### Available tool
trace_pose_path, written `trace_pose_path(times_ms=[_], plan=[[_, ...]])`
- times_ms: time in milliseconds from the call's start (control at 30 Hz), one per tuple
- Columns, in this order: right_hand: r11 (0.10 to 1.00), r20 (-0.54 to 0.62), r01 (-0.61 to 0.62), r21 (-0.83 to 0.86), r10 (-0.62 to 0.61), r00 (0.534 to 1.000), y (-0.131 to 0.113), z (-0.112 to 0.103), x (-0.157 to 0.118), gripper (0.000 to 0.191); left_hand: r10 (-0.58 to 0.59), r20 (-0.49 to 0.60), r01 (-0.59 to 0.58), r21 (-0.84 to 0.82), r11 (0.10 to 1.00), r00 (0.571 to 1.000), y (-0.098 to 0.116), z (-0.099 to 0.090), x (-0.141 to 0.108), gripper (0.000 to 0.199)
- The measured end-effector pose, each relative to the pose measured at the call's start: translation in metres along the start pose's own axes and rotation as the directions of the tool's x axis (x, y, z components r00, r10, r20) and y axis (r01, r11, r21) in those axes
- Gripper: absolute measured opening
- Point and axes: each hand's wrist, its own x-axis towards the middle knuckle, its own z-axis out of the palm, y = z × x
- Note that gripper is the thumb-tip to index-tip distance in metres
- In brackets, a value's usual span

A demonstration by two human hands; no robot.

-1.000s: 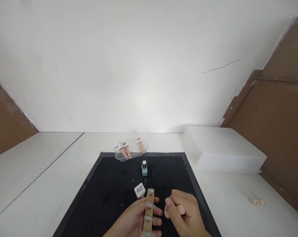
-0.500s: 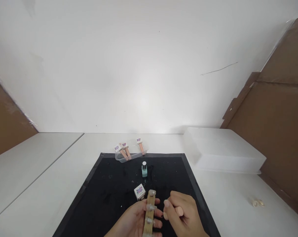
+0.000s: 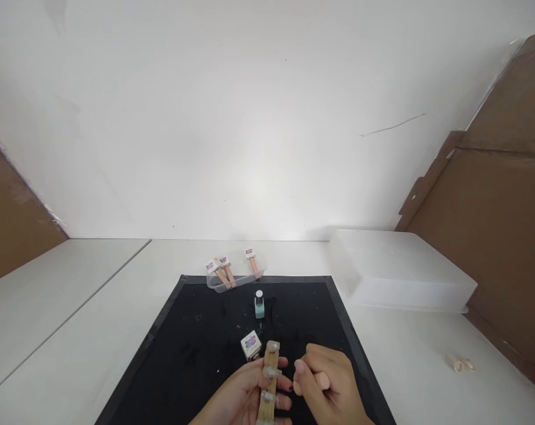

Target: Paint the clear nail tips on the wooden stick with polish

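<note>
My left hand (image 3: 241,391) is closed around a wooden strip (image 3: 271,359) that has several clear nail tips (image 3: 271,372) fixed along it. My right hand (image 3: 333,383) is curled round a peach-coloured nail polish cap (image 3: 321,381), held just right of the strip. Any brush on that cap is too small to make out. A small dark spot shows on a left fingertip facing the cap. Touching or close beside my left thumb is a white nail polish bottle (image 3: 250,343) with a flower print. Farther off, a mint-green nail polish bottle (image 3: 259,307) with a white-topped cap stands upright.
Beneath my hands lies a black mat (image 3: 192,330) on the white table. A clear tray (image 3: 241,281) at its back edge holds 3 peach-capped bottles (image 3: 225,271). At right are a white plastic bin (image 3: 409,271) and small beige rings (image 3: 462,365). Cardboard panels (image 3: 493,236) flank the white wall.
</note>
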Motion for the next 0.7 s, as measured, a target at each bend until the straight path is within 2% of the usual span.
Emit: trace_pose_path(times_ms=[300, 700], plan=[[1.000, -0.003, 0.007, 0.002, -0.007, 1.000, -0.0005, -0.0010, 0.0006, 0.038, 0.038, -0.077, -0.035, 0.038, 0.999, 0.996, 0.0002, 0.0063, -0.0033, 0.018], [1.000, 0.004, -0.004, -0.006, 0.004, 1.000, 0.0000, 0.0003, 0.0006, 0.038, 0.040, -0.074, -0.037, 0.045, 0.998, 0.996, 0.0004, 0.0035, -0.0017, 0.017]])
